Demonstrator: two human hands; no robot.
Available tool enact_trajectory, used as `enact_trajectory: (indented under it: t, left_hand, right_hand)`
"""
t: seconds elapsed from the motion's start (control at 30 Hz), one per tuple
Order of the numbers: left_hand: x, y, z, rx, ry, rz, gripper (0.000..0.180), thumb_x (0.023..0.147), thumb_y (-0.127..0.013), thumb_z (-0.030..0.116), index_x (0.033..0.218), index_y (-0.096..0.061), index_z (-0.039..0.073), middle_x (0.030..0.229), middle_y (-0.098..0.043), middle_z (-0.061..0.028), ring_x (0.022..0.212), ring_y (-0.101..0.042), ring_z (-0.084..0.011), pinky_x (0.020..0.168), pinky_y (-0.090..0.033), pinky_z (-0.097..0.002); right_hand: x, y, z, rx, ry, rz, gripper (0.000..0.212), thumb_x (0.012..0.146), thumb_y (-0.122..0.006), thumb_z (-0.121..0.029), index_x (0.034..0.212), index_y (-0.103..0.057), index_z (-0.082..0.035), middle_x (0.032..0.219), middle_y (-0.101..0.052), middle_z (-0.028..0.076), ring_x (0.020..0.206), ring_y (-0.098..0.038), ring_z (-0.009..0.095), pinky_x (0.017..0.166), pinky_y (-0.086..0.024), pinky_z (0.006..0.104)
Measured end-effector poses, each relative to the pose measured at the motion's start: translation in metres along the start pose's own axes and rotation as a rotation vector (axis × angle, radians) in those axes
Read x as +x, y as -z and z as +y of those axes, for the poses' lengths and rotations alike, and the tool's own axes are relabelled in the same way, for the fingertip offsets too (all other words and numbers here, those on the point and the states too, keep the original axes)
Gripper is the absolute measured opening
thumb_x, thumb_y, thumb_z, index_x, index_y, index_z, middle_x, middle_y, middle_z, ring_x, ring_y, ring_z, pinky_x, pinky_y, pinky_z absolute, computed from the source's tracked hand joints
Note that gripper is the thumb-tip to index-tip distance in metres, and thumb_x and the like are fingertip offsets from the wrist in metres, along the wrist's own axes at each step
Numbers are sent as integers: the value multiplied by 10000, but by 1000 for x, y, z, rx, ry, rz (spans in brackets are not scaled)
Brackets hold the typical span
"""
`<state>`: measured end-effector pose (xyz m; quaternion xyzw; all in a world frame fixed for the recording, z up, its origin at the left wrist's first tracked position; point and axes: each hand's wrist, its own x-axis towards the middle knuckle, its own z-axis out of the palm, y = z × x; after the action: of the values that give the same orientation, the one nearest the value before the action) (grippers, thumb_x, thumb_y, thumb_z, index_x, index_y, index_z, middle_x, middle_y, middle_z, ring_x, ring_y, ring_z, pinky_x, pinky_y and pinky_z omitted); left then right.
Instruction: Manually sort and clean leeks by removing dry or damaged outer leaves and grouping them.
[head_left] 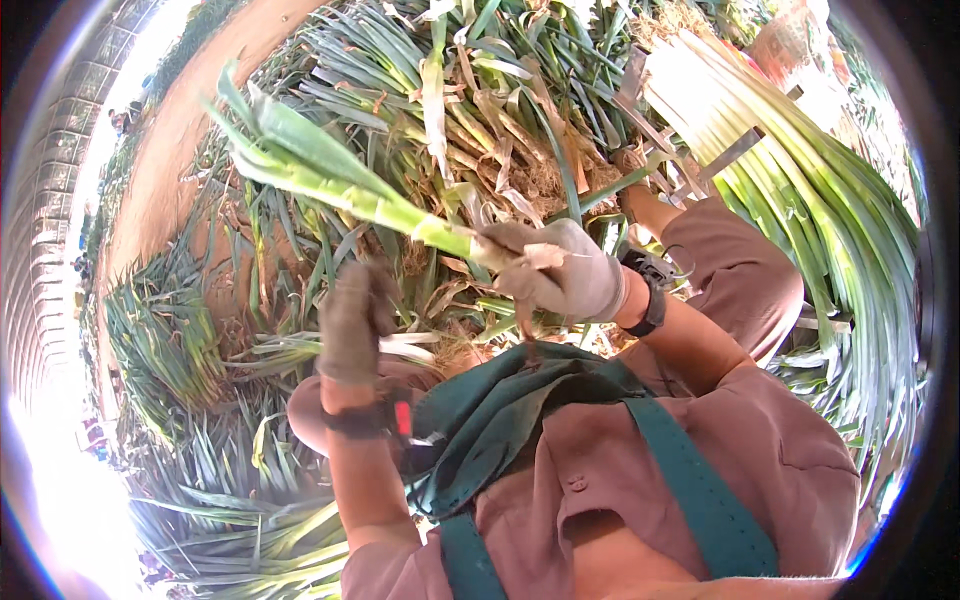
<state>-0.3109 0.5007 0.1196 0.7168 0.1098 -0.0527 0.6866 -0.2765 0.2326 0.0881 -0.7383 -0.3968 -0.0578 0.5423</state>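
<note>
Covering most of the ground: a big heap of cut leeks (500, 110), green tops and dry brown leaves mixed, more leek leaves (190, 360) spread at left and along the bottom. Right side: a tidy stack of trimmed leeks (800, 190), pale stalks up top running to green blades lower down, lying on a metal frame (735, 152). Bare dirt strip (190, 130) runs up the left edge. Person in a mauve shirt and teal apron (500, 420) fills the lower centre. Held item: one leek (340, 185), angled from upper left down to centre, leafy end up in the air, pale stalk end in the right hand (560, 275). That hand is gloved, fingers closed round the stalk, black watch (648, 290) on the wrist. Left hand (352, 322), also gloved, is blurred, just below the leek and apart from it; fingers look loosely curled, can't tell if they grip anything.
</note>
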Motion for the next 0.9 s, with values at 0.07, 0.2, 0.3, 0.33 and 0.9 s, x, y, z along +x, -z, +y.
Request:
enact_trajectory:
  t: [0.07, 0.2, 0.3, 0.33, 0.9]
  left_hand:
    - [15, 15, 1, -377, -195, 36, 484, 948, -552, 496, 1101, -629, 43, 810, -612, -2, 596, -529, -88, 485, -440, -221]
    - [28, 17, -9, -366, -126, 331, 379, 934, -611, 408, 1096, -614, 67, 854, -622, -9, 683, -597, -106, 522, -487, -224]
    - [30, 16, -32, -285, -238, 276, 330, 933, -622, 373, 1065, -617, 71, 842, -626, -7, 665, -594, -101, 514, -471, -221]
    - [30, 16, -32, -310, -190, 207, 298, 933, -629, 343, 1052, -620, 70, 830, -626, -1, 650, -585, -94, 499, -446, -217]
    - [25, 4, -55, -357, -207, 293, 204, 910, -667, 207, 990, -665, 20, 817, -591, -14, 651, -565, -100, 517, -444, -234]
  right_hand:
    - [6, -9, -15, -157, 25, -72, 340, 906, -668, -236, 1122, -622, 22, 718, -672, 134, 542, -652, 254, 521, -512, 344]
    - [-2, -28, -15, -16, -225, -307, 423, 815, -746, -202, 1169, -622, -8, 892, -676, 165, 724, -668, 358, 655, -533, 405]
    - [10, -19, 12, 122, -88, -180, 381, 841, -705, -169, 1164, -623, 15, 1007, -675, 130, 845, -668, 243, 737, -528, 354]
    - [17, -17, 18, 170, -231, -158, 353, 860, -691, -170, 1152, -629, 19, 1024, -672, 104, 894, -648, 186, 774, -519, 327]
    - [55, -111, 16, 189, -333, 239, 164, 827, -702, -93, 899, -573, -21, 769, -541, 55, 736, -502, 111, 658, -436, 308]
